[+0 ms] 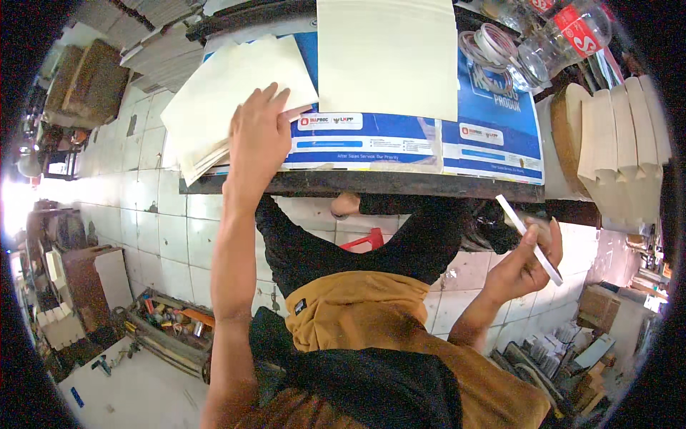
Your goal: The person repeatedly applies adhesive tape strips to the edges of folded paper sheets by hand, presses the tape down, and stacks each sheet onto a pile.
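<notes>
My left hand (261, 132) rests on a fanned stack of cream paper sheets (214, 89) at the left of the work table, fingers stretched over its right part. A small corner by the fingertips looks raised. Away from the table at the right, my right hand (525, 268) grips a narrow, flat white strip (529, 239), held tilted between thumb and fingers. Its exact kind cannot be made out. Beside the fanned stack, another pile of cream sheets (386, 61) lies squared up in the middle of the table.
Blue-and-white printed sheets (493, 136) cover the table, whose dark front edge (371, 184) runs above my lap. Tape rolls (496, 44) and a clear bottle with a red label (579, 32) lie at the far right. Thick cream paper blocks (622, 143) stand beyond the table's right end.
</notes>
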`<state>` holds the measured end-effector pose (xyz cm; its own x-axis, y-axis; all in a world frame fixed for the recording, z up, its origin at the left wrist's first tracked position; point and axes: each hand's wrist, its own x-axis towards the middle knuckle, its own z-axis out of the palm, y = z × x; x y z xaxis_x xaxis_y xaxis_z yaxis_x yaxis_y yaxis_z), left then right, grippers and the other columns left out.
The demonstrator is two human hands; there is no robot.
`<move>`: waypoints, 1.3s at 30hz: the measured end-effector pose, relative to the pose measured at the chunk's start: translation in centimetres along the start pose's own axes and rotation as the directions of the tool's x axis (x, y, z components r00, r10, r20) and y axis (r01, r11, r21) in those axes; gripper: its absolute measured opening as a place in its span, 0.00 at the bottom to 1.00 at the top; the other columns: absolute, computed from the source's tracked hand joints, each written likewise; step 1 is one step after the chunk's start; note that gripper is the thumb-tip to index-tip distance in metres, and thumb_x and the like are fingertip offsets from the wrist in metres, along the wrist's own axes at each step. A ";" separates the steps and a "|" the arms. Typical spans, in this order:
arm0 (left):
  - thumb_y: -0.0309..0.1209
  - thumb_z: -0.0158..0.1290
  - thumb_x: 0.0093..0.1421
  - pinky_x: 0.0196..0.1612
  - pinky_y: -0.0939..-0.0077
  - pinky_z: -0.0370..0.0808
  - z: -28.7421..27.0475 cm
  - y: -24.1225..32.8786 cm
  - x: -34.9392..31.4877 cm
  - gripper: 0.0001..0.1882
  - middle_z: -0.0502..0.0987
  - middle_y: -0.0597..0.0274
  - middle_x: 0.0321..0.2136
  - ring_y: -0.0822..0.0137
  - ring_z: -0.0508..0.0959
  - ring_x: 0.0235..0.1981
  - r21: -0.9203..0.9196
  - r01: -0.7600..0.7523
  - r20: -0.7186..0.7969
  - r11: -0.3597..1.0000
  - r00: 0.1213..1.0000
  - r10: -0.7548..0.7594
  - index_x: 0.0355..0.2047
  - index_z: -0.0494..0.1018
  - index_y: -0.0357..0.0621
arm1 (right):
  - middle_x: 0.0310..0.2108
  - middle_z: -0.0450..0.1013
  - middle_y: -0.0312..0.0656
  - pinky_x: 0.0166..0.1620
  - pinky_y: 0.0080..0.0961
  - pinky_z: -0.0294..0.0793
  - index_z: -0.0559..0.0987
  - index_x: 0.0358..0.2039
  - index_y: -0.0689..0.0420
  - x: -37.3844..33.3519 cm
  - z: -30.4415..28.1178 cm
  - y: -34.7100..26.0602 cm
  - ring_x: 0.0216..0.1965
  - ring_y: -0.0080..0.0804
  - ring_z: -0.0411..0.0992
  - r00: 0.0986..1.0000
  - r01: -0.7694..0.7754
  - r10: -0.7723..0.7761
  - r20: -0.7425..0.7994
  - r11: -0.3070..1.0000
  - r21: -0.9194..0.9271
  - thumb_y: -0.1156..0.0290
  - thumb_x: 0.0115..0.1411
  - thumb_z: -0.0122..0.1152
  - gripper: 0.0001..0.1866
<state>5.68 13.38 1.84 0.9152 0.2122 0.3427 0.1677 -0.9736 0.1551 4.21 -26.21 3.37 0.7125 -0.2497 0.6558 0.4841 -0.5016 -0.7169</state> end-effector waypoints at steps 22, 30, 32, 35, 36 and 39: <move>0.40 0.60 0.62 0.73 0.43 0.50 -0.8 9.5 -9.6 0.40 0.63 0.48 0.68 0.42 0.57 0.72 -0.432 0.020 0.000 0.902 1.000 -0.022 0.70 0.58 0.40 | 0.38 0.79 0.42 0.49 0.29 0.74 0.80 0.46 0.64 -1.8 11.7 -3.0 0.38 0.31 0.77 0.875 -0.055 -0.048 0.481 0.978 0.199 0.79 0.61 0.68 0.13; 0.34 0.60 0.59 0.72 0.45 0.53 0.1 7.3 -10.9 0.41 0.66 0.52 0.67 0.45 0.60 0.71 -0.508 -0.005 -0.004 0.861 1.000 0.004 0.70 0.56 0.37 | 0.30 0.77 0.37 0.47 0.37 0.69 0.78 0.56 0.55 -4.7 15.4 -5.4 0.35 0.37 0.75 0.746 0.100 -0.226 0.626 0.968 0.230 0.75 0.59 0.66 0.23; 0.34 0.59 0.59 0.71 0.46 0.54 0.3 7.3 -10.8 0.41 0.66 0.53 0.67 0.45 0.60 0.70 -0.509 -0.006 -0.009 0.861 1.000 0.002 0.70 0.56 0.36 | 0.29 0.76 0.37 0.48 0.39 0.68 0.77 0.57 0.54 -4.7 15.4 -5.1 0.35 0.38 0.75 0.735 0.149 -0.234 0.636 0.971 0.185 0.75 0.60 0.65 0.23; 0.33 0.59 0.60 0.70 0.49 0.56 0.3 7.3 -10.9 0.39 0.66 0.51 0.67 0.45 0.62 0.69 -0.486 -0.002 -0.013 0.874 1.000 -0.005 0.69 0.57 0.35 | 0.29 0.76 0.37 0.49 0.40 0.68 0.76 0.59 0.54 -5.0 15.0 -4.4 0.36 0.38 0.75 0.723 0.127 -0.177 0.668 0.984 0.123 0.77 0.59 0.65 0.26; 0.33 0.59 0.60 0.69 0.49 0.57 0.4 7.3 -10.8 0.38 0.67 0.50 0.66 0.44 0.63 0.68 -0.493 -0.007 -0.030 0.870 1.000 -0.008 0.68 0.58 0.35 | 0.29 0.76 0.37 0.49 0.41 0.68 0.75 0.59 0.54 -4.9 14.9 -4.3 0.36 0.38 0.75 0.722 0.127 -0.181 0.667 0.984 0.129 0.77 0.58 0.65 0.26; 0.32 0.59 0.60 0.69 0.49 0.57 0.5 7.2 -10.8 0.37 0.68 0.47 0.64 0.44 0.64 0.68 -0.497 -0.042 -0.073 0.867 0.997 0.006 0.67 0.60 0.34 | 0.29 0.76 0.38 0.49 0.41 0.68 0.75 0.59 0.54 -4.9 14.9 -4.1 0.36 0.39 0.75 0.729 0.125 -0.187 0.659 0.982 0.141 0.77 0.58 0.66 0.27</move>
<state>-2.84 4.00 -1.17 0.8868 0.2123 0.4106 -0.0747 -0.8108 0.5806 6.27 -10.62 -0.44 0.7634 0.4575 0.4559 0.6357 -0.4075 -0.6556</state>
